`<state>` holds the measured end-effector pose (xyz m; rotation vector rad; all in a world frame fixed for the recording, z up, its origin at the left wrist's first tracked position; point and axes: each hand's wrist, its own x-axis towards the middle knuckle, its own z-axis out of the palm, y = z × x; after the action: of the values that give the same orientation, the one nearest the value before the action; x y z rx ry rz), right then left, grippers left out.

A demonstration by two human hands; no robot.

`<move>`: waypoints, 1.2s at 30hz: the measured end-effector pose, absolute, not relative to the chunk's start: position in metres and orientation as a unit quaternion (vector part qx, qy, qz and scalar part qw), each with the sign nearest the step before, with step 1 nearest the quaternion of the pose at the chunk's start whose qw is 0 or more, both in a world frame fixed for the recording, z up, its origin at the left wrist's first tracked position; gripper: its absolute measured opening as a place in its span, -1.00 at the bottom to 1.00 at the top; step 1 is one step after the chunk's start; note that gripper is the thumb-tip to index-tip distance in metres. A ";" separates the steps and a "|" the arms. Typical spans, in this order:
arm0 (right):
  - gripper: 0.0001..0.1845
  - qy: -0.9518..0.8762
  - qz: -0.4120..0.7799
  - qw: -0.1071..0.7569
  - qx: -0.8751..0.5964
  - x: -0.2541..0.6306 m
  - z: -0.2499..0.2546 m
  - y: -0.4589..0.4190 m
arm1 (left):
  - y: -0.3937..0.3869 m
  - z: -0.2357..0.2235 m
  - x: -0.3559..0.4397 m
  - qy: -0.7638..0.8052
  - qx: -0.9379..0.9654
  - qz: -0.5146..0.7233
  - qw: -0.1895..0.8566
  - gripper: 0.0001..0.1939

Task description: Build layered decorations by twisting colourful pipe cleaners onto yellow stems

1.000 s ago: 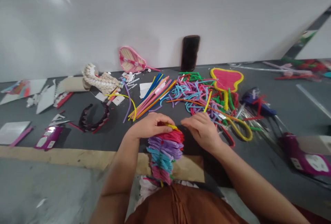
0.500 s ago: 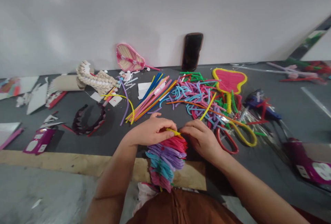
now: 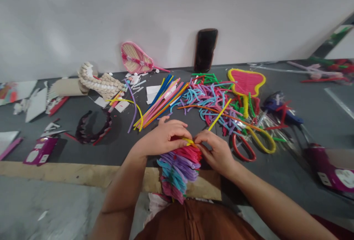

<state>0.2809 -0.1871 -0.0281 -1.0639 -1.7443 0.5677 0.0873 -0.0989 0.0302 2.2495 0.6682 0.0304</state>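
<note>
Close to my body, over the table's front edge, is a strand of bent pipe cleaners (image 3: 181,166) in bands of red, purple, blue and pink, with yellow at its top end. My left hand (image 3: 163,138) pinches that yellow end between thumb and fingers. From the other side my right hand (image 3: 215,151) closes its thumb and fingertips on the same end; a small orange-yellow bit shows there. A loose yellow pipe cleaner (image 3: 219,115) lies just beyond my right hand, on a heap of short cut pipe cleaners (image 3: 204,98).
Straight pipe cleaners (image 3: 163,101) lie in a bundle ahead. Red-handled scissors (image 3: 245,147) are at right, near a yellow-edged pink fan shape (image 3: 246,81) and a blue glue gun (image 3: 282,109). A phone (image 3: 206,50) leans on the wall. A dark headband (image 3: 94,127) lies left.
My right hand has come in from the right to meet my left hand at the strand's yellow end. The left hand keeps its pinch. The view has shifted slightly.
</note>
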 end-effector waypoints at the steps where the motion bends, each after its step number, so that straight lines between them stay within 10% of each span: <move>1: -0.87 -0.720 0.233 0.488 -0.435 0.281 -0.028 -0.187 | -0.100 0.031 0.088 0.265 0.887 0.019 0.378 -0.84; 36: -0.81 -0.808 0.087 0.430 -0.392 0.290 -0.031 -0.179 | -0.085 0.064 0.111 0.278 0.884 -0.081 0.366 -0.85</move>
<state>0.2897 -0.1790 -0.0310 -0.9782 -2.0168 0.2171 0.1105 -0.0847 0.0636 2.2730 0.7143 -0.2094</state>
